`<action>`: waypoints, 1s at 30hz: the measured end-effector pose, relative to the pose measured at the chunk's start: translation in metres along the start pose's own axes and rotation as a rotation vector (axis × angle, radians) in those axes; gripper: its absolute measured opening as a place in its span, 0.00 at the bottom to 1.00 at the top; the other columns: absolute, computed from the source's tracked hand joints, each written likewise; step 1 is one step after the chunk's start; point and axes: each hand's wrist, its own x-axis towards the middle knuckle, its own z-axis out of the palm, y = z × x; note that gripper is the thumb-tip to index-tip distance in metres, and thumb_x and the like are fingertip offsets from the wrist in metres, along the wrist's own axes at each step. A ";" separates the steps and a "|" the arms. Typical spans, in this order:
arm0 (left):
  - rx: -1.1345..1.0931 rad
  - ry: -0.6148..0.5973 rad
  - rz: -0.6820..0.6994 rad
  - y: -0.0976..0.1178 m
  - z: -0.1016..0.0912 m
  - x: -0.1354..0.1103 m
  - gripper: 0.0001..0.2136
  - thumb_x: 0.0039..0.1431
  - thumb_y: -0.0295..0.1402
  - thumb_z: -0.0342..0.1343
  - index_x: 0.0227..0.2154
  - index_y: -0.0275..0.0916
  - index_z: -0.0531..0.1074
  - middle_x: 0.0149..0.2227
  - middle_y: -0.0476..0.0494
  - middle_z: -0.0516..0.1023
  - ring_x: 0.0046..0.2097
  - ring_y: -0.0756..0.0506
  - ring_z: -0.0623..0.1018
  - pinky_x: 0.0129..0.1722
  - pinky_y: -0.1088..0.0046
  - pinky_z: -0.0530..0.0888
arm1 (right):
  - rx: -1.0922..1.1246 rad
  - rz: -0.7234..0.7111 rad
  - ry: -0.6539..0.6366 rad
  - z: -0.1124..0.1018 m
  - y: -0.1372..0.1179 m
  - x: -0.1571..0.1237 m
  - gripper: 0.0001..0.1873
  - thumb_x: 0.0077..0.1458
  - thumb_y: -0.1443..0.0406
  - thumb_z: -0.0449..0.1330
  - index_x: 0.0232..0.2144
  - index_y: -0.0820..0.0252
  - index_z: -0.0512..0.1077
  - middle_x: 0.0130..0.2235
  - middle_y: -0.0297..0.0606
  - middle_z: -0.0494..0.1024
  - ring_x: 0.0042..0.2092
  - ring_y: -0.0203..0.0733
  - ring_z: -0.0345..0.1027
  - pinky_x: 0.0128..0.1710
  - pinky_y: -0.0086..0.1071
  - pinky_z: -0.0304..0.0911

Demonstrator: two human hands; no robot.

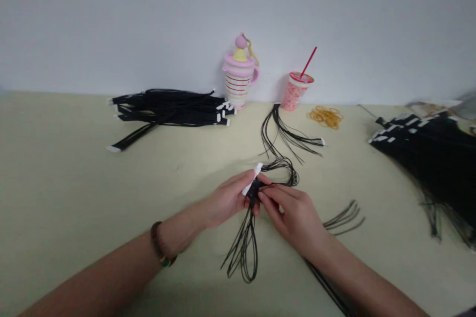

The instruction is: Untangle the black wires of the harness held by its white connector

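Head view, straw (308, 62) in pink cup (296, 94), both hands (226, 198) (293, 220) on wires (248, 242)

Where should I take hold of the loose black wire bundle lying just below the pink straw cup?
Probably best at the white connector on the right end of the black wire bundle, coming from the right. The thin wires gather there into one compact tab, while the rest splay into loose strands that would be harder to pinch together.
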 end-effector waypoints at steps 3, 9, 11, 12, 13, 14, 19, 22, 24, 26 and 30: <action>0.008 0.008 -0.003 0.000 0.003 -0.001 0.14 0.60 0.38 0.49 0.39 0.33 0.71 0.27 0.44 0.72 0.26 0.50 0.72 0.24 0.75 0.72 | -0.048 -0.018 0.001 0.001 0.000 0.001 0.14 0.60 0.66 0.49 0.28 0.63 0.72 0.30 0.42 0.75 0.30 0.38 0.68 0.32 0.31 0.62; 0.021 0.018 -0.024 0.002 0.004 -0.001 0.14 0.59 0.39 0.50 0.38 0.32 0.72 0.27 0.44 0.72 0.25 0.50 0.72 0.23 0.76 0.70 | -0.242 -0.147 0.007 -0.003 -0.001 0.001 0.15 0.60 0.68 0.47 0.28 0.65 0.72 0.29 0.43 0.74 0.29 0.40 0.67 0.31 0.33 0.60; 0.026 0.019 -0.025 0.001 0.003 -0.001 0.14 0.59 0.39 0.50 0.38 0.32 0.72 0.27 0.44 0.72 0.24 0.50 0.72 0.23 0.75 0.70 | -0.294 -0.171 0.015 -0.004 -0.002 0.000 0.15 0.60 0.68 0.47 0.28 0.66 0.72 0.29 0.45 0.75 0.30 0.42 0.68 0.31 0.35 0.60; 0.031 0.016 -0.029 0.000 0.003 0.000 0.14 0.59 0.39 0.50 0.38 0.32 0.72 0.27 0.44 0.72 0.24 0.50 0.72 0.22 0.75 0.70 | -0.305 -0.159 0.018 -0.004 -0.002 0.000 0.15 0.60 0.68 0.47 0.28 0.67 0.72 0.29 0.46 0.75 0.30 0.43 0.68 0.31 0.35 0.60; 0.037 0.015 -0.036 0.000 0.002 0.000 0.14 0.59 0.39 0.49 0.37 0.32 0.72 0.26 0.43 0.72 0.23 0.50 0.72 0.22 0.75 0.70 | -0.299 -0.131 0.015 -0.005 -0.003 0.000 0.15 0.60 0.68 0.47 0.29 0.67 0.72 0.30 0.47 0.75 0.30 0.43 0.68 0.31 0.36 0.60; 0.044 0.022 -0.044 -0.001 0.001 0.000 0.14 0.59 0.38 0.49 0.37 0.32 0.72 0.26 0.43 0.72 0.23 0.50 0.71 0.22 0.75 0.70 | -0.267 -0.092 0.007 -0.006 -0.003 0.001 0.15 0.60 0.68 0.47 0.31 0.68 0.72 0.31 0.48 0.75 0.30 0.43 0.68 0.31 0.36 0.60; -0.010 0.097 -0.114 0.002 -0.005 0.004 0.15 0.60 0.38 0.47 0.34 0.30 0.72 0.28 0.39 0.75 0.18 0.55 0.66 0.17 0.79 0.63 | 0.416 0.244 -0.121 -0.026 0.003 0.004 0.12 0.55 0.66 0.53 0.41 0.62 0.70 0.28 0.38 0.74 0.25 0.35 0.62 0.25 0.30 0.57; -0.100 0.128 -0.185 0.006 -0.008 0.005 0.14 0.60 0.38 0.47 0.32 0.31 0.72 0.31 0.35 0.78 0.14 0.58 0.60 0.16 0.81 0.58 | 1.051 0.446 -0.086 -0.052 0.016 0.002 0.04 0.47 0.65 0.59 0.24 0.60 0.70 0.20 0.34 0.68 0.20 0.32 0.57 0.20 0.27 0.52; -0.137 0.145 -0.195 0.007 -0.009 0.006 0.14 0.60 0.38 0.48 0.31 0.31 0.71 0.32 0.33 0.79 0.14 0.59 0.58 0.16 0.81 0.57 | 1.324 0.449 0.028 -0.069 0.027 -0.001 0.06 0.43 0.63 0.61 0.19 0.58 0.68 0.17 0.32 0.64 0.18 0.30 0.52 0.18 0.27 0.49; -0.156 0.135 -0.187 0.008 -0.010 0.006 0.13 0.59 0.37 0.49 0.31 0.31 0.72 0.32 0.34 0.79 0.14 0.59 0.58 0.16 0.81 0.58 | 1.390 0.406 0.118 -0.080 0.036 -0.003 0.05 0.39 0.63 0.63 0.20 0.56 0.70 0.16 0.30 0.60 0.16 0.27 0.46 0.16 0.26 0.46; -0.172 0.127 -0.190 0.007 -0.013 0.007 0.13 0.60 0.38 0.48 0.31 0.32 0.72 0.31 0.37 0.79 0.14 0.59 0.57 0.16 0.81 0.57 | 1.306 0.391 0.358 -0.086 0.047 -0.004 0.07 0.40 0.61 0.65 0.24 0.55 0.71 0.17 0.27 0.55 0.17 0.27 0.40 0.16 0.25 0.42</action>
